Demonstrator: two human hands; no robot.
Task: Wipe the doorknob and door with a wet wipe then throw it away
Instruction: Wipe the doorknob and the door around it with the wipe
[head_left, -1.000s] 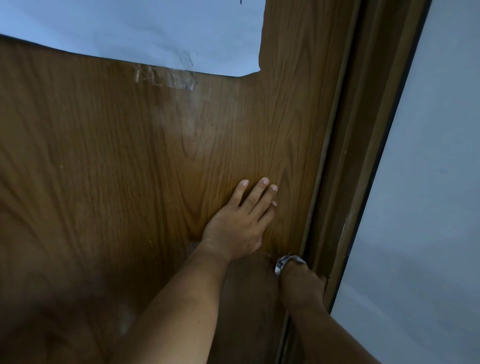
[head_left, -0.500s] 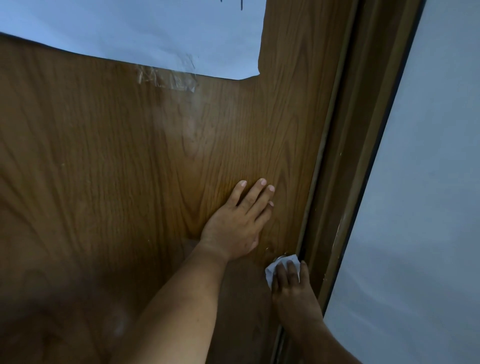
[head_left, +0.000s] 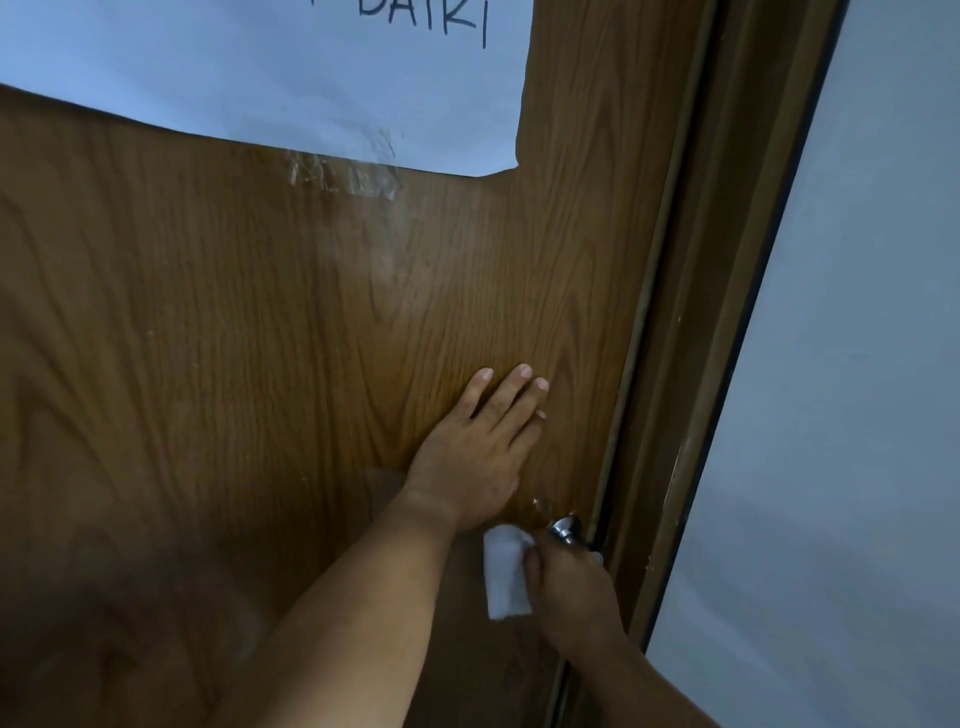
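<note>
A brown wood-grain door (head_left: 260, 364) fills most of the head view. My left hand (head_left: 478, 452) lies flat on it, fingers spread, just above the knob. A shiny metal doorknob (head_left: 565, 531) sticks out near the door's right edge. My right hand (head_left: 574, 592) is wrapped around the knob from below and grips a folded white wet wipe (head_left: 505, 571), which hangs out to the left of the knob. Most of the knob is hidden under the hand.
A white paper sheet (head_left: 260, 67) with dark handwriting is taped across the top of the door, with crumpled clear tape (head_left: 345, 174) at its lower edge. The dark brown door frame (head_left: 696, 364) runs down the right, next to a pale grey wall (head_left: 857, 415).
My right hand slid down from the door surface beside the knob, so the knob's top shows again and the wipe hangs out on the left. The view tilted up slightly. The left hand stayed put.
</note>
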